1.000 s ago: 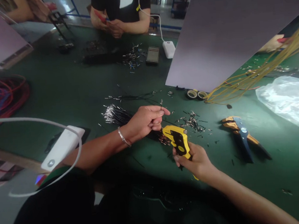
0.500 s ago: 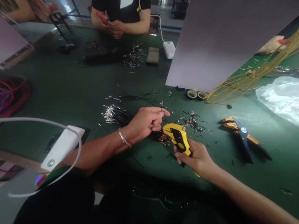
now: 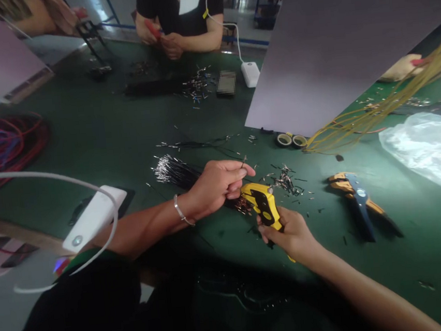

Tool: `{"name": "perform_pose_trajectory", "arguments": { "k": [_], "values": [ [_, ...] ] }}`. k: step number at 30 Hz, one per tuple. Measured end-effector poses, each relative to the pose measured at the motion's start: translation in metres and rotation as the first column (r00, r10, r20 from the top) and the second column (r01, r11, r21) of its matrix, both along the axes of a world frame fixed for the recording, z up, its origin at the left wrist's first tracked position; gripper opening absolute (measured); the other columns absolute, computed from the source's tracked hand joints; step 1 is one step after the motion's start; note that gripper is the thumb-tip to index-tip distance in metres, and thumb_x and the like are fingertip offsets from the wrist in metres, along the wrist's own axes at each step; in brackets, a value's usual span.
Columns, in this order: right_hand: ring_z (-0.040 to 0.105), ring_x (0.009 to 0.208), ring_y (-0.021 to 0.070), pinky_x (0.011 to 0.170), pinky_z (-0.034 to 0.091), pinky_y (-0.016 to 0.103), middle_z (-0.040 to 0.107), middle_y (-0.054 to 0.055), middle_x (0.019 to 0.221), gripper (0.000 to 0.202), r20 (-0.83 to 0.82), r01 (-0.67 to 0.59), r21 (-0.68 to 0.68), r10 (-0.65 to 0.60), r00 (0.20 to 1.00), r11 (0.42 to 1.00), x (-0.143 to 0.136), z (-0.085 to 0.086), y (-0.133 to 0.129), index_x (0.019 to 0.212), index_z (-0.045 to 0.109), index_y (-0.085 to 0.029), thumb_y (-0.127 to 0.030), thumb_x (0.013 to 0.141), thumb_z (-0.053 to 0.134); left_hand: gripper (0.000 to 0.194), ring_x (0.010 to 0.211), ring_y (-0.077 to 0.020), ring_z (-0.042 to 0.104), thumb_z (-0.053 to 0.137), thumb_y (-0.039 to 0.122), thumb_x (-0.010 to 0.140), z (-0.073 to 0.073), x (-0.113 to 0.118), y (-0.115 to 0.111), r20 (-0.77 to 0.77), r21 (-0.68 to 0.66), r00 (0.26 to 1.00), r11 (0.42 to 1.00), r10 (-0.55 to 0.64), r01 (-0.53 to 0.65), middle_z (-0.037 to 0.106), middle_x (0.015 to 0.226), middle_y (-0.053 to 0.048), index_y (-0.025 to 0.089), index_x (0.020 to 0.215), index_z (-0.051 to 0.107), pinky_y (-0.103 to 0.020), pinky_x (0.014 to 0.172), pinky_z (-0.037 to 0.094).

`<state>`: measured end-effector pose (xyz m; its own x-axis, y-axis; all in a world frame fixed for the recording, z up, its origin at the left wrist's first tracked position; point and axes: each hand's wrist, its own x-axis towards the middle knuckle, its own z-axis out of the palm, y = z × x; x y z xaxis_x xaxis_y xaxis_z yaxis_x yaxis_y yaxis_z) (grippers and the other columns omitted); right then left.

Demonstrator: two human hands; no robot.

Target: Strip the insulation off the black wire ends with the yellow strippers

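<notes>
My left hand (image 3: 225,179) is closed, pinching a thin black wire whose metal terminal (image 3: 245,159) sticks up past thumb and forefinger. In my right hand (image 3: 289,231) is a yellow and black crimping tool (image 3: 264,205), with fingers wrapped round its handles. The tool's head lies just right of and below my left fingers. A bundle of black wires (image 3: 174,171) with silvery ends lies under and behind my left hand; bare copper ends (image 3: 242,205) show beside the tool. Loose small terminals (image 3: 286,180) are scattered to the right.
A blue and orange wire stripper (image 3: 358,196) lies at right, near a clear plastic bag (image 3: 429,150). Tape rolls (image 3: 292,140) and yellow wires (image 3: 356,121) sit by a grey panel (image 3: 329,40). A white power bank (image 3: 93,219) is at left. A co-worker's hands (image 3: 169,43) are across the table.
My left hand has shifted slightly right, carrying the wire end with it. The crimping tool and my right hand stay nearly in place.
</notes>
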<state>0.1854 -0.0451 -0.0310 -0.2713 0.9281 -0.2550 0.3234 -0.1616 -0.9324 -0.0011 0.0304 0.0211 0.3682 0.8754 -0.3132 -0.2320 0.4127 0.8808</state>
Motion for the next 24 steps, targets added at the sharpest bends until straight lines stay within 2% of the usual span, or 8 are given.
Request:
{"name": "perform_pose_trajectory", "arguments": {
  "k": [5, 10, 15, 19, 24],
  "values": [
    [0.054, 0.049, 0.0134, 0.049, 0.044, 0.026, 0.058, -0.002, 0.056, 0.013, -0.022, -0.008, -0.02, 0.008, 1.0, 1.0, 0.0, 0.003, 0.0, 0.079, 0.056, -0.018, -0.029, 0.073, 0.062, 0.016, 0.042, -0.0042, 0.027, 0.053, 0.01, 0.084, 0.001, 0.0, 0.001, 0.001, 0.011, 1.0, 1.0, 0.021, -0.021, 0.033, 0.046, 0.005, 0.011, 0.076, 0.066, -0.024, 0.045, 0.019],
    [0.056, 0.053, 0.015, 0.053, 0.046, 0.029, 0.06, 0.0, 0.058, 0.017, -0.194, -0.071, -0.11, 0.048, 0.98, 0.991, 0.006, 0.001, 0.0, 0.082, 0.057, -0.017, -0.031, 0.075, 0.065, 0.013, 0.041, -0.0032, 0.021, 0.054, 0.008, 0.084, -0.01, -0.007, 0.017, 0.091, -0.09, 0.996, 0.995, -0.021, 0.029, 0.031, 0.049, 0.006, 0.011, 0.079, 0.065, -0.023, 0.043, 0.017],
    [0.06, 0.062, 0.018, 0.062, 0.051, 0.033, 0.064, 0.003, 0.068, 0.019, -0.32, -0.099, -0.08, 0.069, 0.945, 0.992, 0.014, -0.003, 0.003, 0.088, 0.06, -0.016, -0.031, 0.08, 0.068, 0.013, 0.041, -0.0032, 0.021, 0.051, 0.011, 0.087, -0.016, -0.012, 0.023, 0.189, -0.122, 0.982, 0.992, -0.001, 0.024, 0.03, 0.051, 0.005, 0.011, 0.083, 0.063, -0.021, 0.041, 0.018],
    [0.062, 0.07, 0.0199, 0.068, 0.052, 0.037, 0.065, 0.005, 0.079, 0.022, -0.412, -0.145, -0.089, 0.096, 0.906, 0.985, 0.015, -0.007, 0.006, 0.093, 0.06, -0.016, -0.031, 0.08, 0.07, 0.012, 0.041, -0.0031, 0.022, 0.05, 0.01, 0.088, -0.015, -0.014, 0.022, 0.214, -0.115, 0.977, 0.993, 0.0, 0.026, 0.031, 0.052, 0.006, 0.01, 0.085, 0.062, -0.02, 0.041, 0.019],
    [0.063, 0.074, 0.0219, 0.071, 0.053, 0.039, 0.065, 0.006, 0.085, 0.031, -0.493, -0.154, -0.131, 0.07, 0.867, 0.979, 0.015, -0.013, 0.005, 0.099, 0.06, -0.017, -0.032, 0.076, 0.074, 0.012, 0.041, -0.0028, 0.022, 0.049, 0.006, 0.087, -0.01, -0.013, 0.019, 0.191, -0.099, 0.982, 0.995, 0.001, 0.019, 0.032, 0.052, 0.006, 0.009, 0.086, 0.061, -0.019, 0.042, 0.019]
  ]
}}
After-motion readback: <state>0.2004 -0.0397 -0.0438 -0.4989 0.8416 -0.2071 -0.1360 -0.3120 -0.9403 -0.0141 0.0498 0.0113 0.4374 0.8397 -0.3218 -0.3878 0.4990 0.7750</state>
